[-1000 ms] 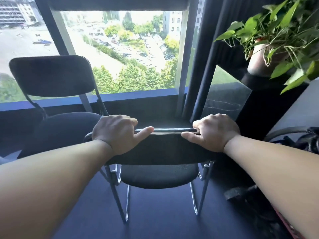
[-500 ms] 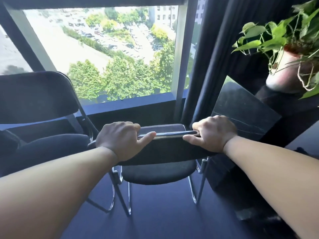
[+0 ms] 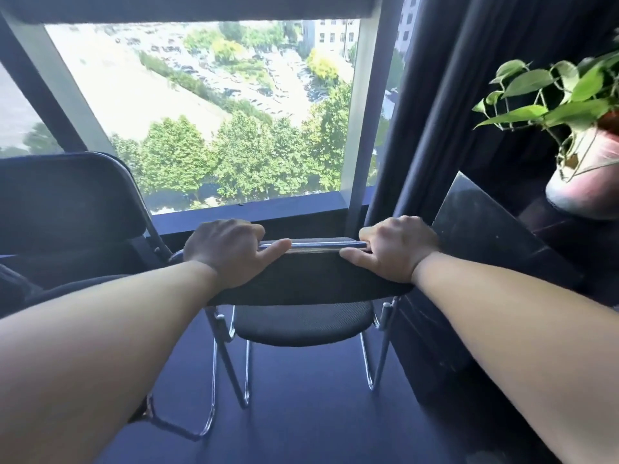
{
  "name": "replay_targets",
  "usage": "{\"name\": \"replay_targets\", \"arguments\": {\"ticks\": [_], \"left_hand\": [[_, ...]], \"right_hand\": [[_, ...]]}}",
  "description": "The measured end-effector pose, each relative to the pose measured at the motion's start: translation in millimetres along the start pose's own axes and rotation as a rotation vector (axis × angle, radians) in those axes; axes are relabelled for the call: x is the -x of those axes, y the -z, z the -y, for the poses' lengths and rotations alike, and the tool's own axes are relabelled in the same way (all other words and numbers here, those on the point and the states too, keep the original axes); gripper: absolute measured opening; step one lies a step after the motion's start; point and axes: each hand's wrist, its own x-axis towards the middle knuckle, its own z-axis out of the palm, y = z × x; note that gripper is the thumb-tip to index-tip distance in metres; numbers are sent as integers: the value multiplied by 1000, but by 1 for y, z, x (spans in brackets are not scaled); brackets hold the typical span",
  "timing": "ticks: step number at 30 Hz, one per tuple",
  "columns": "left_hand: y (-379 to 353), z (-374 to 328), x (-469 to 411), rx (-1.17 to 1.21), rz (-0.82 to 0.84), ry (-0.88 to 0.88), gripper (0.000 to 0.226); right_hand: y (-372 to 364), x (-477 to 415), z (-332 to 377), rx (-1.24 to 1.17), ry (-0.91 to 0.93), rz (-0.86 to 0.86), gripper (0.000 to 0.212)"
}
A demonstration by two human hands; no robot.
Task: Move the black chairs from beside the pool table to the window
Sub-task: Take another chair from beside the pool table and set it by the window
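By the window (image 3: 214, 105), the left hand (image 3: 227, 252) and right hand (image 3: 395, 247) both grip the chair (image 3: 308, 283) backrest top, fingers curled over it, beside a second chair (image 3: 63, 199)

Centre: chair (image 3: 303, 324), its seat between backrest and window (image 3: 207, 112). Left hand (image 3: 231, 252) and right hand (image 3: 398, 249) grip the backrest top, one at each end. Second chair (image 3: 67, 202) just beside it, left. Curtain (image 3: 435, 112), leaning slab (image 3: 479, 222) and potted plant (image 3: 576, 182) to the right.
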Motion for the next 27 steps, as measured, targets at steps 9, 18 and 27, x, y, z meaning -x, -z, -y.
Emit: {"name": "replay_targets", "arguments": {"ticks": [9, 18, 27], "left_hand": [[17, -6, 11, 158, 227, 174, 72], [39, -71, 41, 25, 196, 668, 51], [56, -71, 26, 377, 318, 999, 58]], "right_hand": [[14, -6, -1, -271, -5, 403, 91], [42, -4, 10, -195, -146, 624, 85], [47, 7, 20, -218, -190, 578, 76]]}}
